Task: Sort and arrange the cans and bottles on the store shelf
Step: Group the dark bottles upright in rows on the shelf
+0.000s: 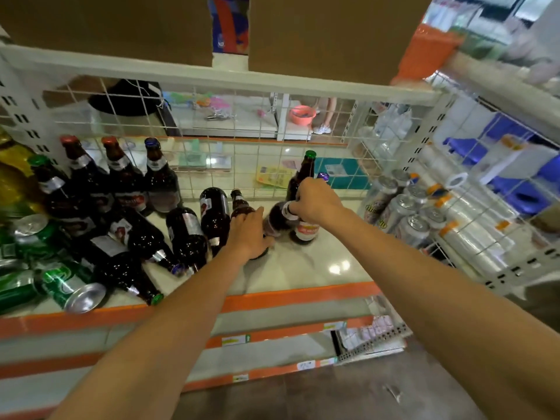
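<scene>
Brown glass bottles lie and stand on the white shelf (303, 268), which has an orange front edge. My right hand (315, 201) is shut on the neck of a tilted, purple-capped bottle (274, 222), whose body leans down to the left. Just behind it a green-capped bottle (306, 171) stands upright. My left hand (248, 234) presses down around a lying bottle (241, 207) whose neck points away from me. Several more bottles lie to the left (185, 231), and upright bottles (159, 180) line the back left. Green cans (69, 286) lie at the front left.
Silver cans (403, 207) stand in a group at the shelf's right end. A wire mesh (242, 116) backs the shelf and a side mesh separates rolls of clear film (472, 237). Cardboard boxes (318, 31) sit on the shelf above. Lower shelves (272, 338) run below.
</scene>
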A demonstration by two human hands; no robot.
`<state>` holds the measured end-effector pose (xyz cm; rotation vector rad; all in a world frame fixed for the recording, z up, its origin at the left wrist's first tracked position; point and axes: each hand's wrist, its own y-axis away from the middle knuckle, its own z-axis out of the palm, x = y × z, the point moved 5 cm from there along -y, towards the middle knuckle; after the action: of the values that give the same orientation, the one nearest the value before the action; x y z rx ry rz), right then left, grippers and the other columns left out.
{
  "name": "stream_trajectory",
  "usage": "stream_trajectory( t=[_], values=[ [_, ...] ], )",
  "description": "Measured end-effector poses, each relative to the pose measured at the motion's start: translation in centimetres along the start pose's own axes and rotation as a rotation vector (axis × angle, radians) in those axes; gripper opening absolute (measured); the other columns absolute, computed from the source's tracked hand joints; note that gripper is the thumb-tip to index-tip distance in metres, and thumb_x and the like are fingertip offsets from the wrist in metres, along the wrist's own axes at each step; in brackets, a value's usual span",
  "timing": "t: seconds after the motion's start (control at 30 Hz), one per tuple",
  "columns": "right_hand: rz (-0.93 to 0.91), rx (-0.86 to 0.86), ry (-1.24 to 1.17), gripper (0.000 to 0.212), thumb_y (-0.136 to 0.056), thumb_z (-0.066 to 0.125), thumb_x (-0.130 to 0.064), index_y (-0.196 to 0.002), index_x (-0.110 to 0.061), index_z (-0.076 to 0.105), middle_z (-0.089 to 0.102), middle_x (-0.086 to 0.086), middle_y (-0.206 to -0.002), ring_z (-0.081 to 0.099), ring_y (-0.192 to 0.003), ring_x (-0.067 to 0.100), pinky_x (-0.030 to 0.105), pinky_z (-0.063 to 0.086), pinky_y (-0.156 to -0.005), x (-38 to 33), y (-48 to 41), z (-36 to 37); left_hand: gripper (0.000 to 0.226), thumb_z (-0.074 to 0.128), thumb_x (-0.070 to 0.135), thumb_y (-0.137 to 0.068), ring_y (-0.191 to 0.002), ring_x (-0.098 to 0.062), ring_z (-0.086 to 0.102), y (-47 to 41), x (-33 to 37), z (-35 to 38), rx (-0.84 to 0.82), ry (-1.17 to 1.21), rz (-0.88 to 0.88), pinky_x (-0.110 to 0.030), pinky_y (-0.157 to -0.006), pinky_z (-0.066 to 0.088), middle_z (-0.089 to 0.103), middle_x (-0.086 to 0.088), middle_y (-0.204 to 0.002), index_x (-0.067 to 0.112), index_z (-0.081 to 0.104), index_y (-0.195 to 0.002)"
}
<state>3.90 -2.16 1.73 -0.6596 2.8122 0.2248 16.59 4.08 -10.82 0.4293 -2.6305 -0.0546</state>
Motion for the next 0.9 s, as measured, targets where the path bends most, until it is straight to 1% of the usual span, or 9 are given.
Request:
stream_trajectory(
  t=[0.1,0.17,0.23,0.27,0.4,0.53,0.63,0.77,0.9],
  values=[
    [-0.084,-0.031,0.11,0.038,-0.086,0.066,-0.017,-0.058,-0.014,0.041,0.04,0.002,-0.058,0.038,-0.051,0.017,0.029,0.027,-0.045,-0.8,0.4,-1.1,0.09,0.066,0.062,-0.079,-0.143,-0.031,0.026,0.7,1.6,1.0,-0.001,0.008,0.01,-0.054,-0.118,-0.004,0.049,-0.007,-0.144,0.02,0.029,-0.151],
    [-0.123,-0.063,0.169,0.028,-0.086,0.067,-0.018,-0.063,-0.014,0.051,0.046,0.003,-0.062,0.047,-0.057,0.021,0.029,0.033,-0.048,-0.8,0.6,-1.3,0.078,0.07,0.061,-0.076,-0.141,-0.029,0.029,1.4,2.5,1.5,-0.023,0.067,0.037,-0.052,-0.117,0.005,0.058,-0.003,-0.132,0.021,0.045,-0.138],
    [-0.145,-0.075,0.186,0.009,-0.086,0.067,-0.018,-0.081,-0.012,0.067,0.059,0.005,-0.074,0.058,-0.07,0.024,0.032,0.043,-0.054,-0.6,0.6,-1.5,0.069,0.073,0.056,-0.075,-0.135,-0.027,0.034,2.1,3.0,1.9,-0.049,0.128,0.039,-0.047,-0.111,0.024,0.061,-0.002,-0.124,0.017,0.052,-0.129],
    [-0.152,-0.078,0.189,0.009,-0.086,0.066,-0.018,-0.09,-0.011,0.071,0.063,0.006,-0.08,0.061,-0.074,0.024,0.033,0.046,-0.058,-0.4,0.6,-1.5,0.068,0.073,0.055,-0.074,-0.133,-0.027,0.036,2.2,3.3,2.0,-0.055,0.138,0.04,-0.046,-0.109,0.029,0.061,-0.003,-0.122,0.016,0.053,-0.126],
    [-0.185,-0.076,0.209,0.017,-0.088,0.066,-0.02,-0.103,-0.012,0.072,0.068,0.007,-0.096,0.063,-0.085,0.025,0.035,0.05,-0.066,-0.2,0.5,-1.6,0.064,0.07,0.058,-0.075,-0.127,-0.027,0.044,1.9,3.6,2.2,-0.074,0.065,0.046,-0.05,-0.115,0.013,0.064,-0.004,-0.119,0.019,0.055,-0.124],
    [-0.143,-0.118,0.257,0.02,-0.09,0.064,-0.024,-0.105,-0.011,0.067,0.066,0.008,-0.098,0.063,-0.088,0.026,0.038,0.055,-0.073,-0.2,0.3,-1.5,0.065,0.068,0.047,-0.084,-0.135,-0.029,0.038,1.9,2.7,1.2,-0.082,-0.021,0.099,-0.046,-0.118,0.018,0.057,-0.007,-0.134,0.02,0.048,-0.141],
    [-0.129,-0.117,0.302,0.022,-0.092,0.06,-0.033,-0.098,-0.011,0.064,0.064,0.008,-0.096,0.063,-0.087,0.027,0.038,0.053,-0.072,-1.1,0.2,-1.5,0.055,0.063,0.038,-0.089,-0.135,-0.028,0.038,2.5,1.2,-0.8,-0.029,-0.113,0.102,-0.047,-0.118,0.019,0.053,-0.006,-0.139,0.02,0.05,-0.141],
    [-0.199,0.015,0.208,0.031,-0.097,0.055,-0.033,-0.118,-0.012,0.064,0.065,0.009,-0.112,0.062,-0.101,0.029,0.04,0.052,-0.082,-4.4,-0.4,-1.3,0.043,0.06,0.035,-0.092,-0.121,-0.029,0.054,3.3,-1.2,-3.5,-0.017,-0.096,0.068,-0.043,-0.106,0.039,0.064,-0.008,-0.124,0.018,0.06,-0.131],
    [-0.196,-0.036,0.097,0.029,-0.094,0.058,-0.024,-0.112,-0.005,0.071,0.068,0.012,-0.114,0.064,-0.101,0.031,0.038,0.053,-0.084,-7.2,-2.3,1.0,0.034,0.058,0.031,-0.094,-0.103,-0.027,0.064,3.9,-2.7,-4.7,-0.023,0.049,-0.024,-0.04,-0.087,0.053,0.068,-0.009,-0.113,0.014,0.062,-0.123]
  ],
)
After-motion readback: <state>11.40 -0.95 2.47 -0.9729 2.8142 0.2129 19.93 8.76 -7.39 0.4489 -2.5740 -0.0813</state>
